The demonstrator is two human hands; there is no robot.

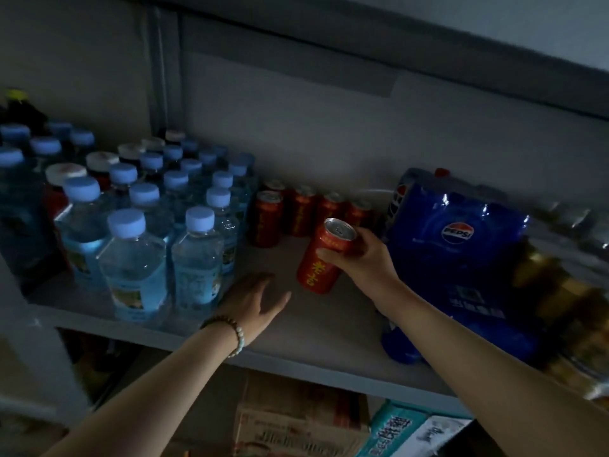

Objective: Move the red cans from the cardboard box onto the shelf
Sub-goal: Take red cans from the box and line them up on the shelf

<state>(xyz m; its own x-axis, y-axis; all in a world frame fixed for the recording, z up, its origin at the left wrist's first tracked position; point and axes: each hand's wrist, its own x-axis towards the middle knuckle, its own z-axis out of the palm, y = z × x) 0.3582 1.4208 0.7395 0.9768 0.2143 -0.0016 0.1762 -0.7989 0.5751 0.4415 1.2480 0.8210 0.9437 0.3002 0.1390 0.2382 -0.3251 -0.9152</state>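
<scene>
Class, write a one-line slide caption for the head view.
Right hand holds a tilted red can at the shelf; left hand open nearby.

This looks like a stockroom or the back of a small shop. A grey shelf (329, 331) carries drinks in bulk. Many water bottles (135, 258) with blue caps stand in tight rows, red cans (268, 219) stand together beside them, and a wrapped Pepsi pack (458, 258) lies at the right. Cartons (296, 420) sit under the shelf. The light is dim.

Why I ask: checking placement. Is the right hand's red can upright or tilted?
Tilted: the red cylindrical metal can has its top right of its base.
</scene>
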